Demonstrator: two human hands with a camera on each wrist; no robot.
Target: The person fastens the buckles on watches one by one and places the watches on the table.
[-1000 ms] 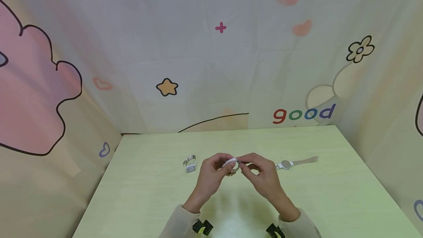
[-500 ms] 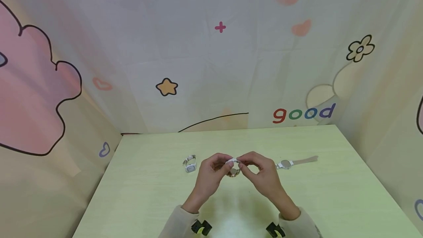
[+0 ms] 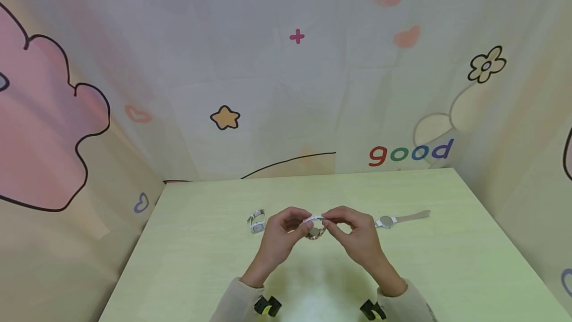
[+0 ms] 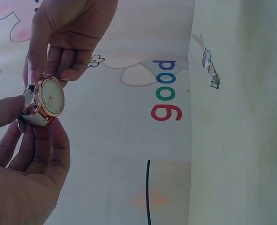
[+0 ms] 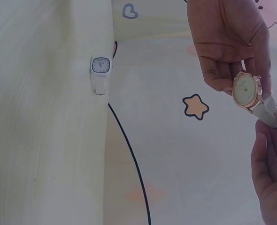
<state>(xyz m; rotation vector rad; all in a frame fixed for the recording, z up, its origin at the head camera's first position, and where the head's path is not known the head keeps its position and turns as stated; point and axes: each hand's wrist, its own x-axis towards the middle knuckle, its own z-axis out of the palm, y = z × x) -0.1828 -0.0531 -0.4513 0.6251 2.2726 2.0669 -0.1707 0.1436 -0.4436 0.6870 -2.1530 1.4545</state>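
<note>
At the left of the desk [image 3: 201, 262] a square-faced white watch [image 3: 257, 222] lies by itself, just beside the left hand but not touching it; the left hand [image 3: 281, 237] is raised above the middle of the desk, its fingers and thumb curled round one end of the white strap of a round gold-rimmed watch [image 3: 315, 227]; the right hand [image 3: 357, 237] meets it from the other side, its fingertips pinching the other strap end, so both hands are closed on the same watch and nearly touch each other; the dial hangs below the joined strap ends, clear of the desk; farther right a silver round watch [image 3: 388, 221] with a pale strap lies stretched flat, apart from the hands. The work looks like joining the strap at the buckle; to do it well the left hand should keep the buckle end steady and level while the right hand feeds the free end straight, with small fingertip moves; a tilted dial or a twisted strap would probably make the end miss the buckle.
</note>
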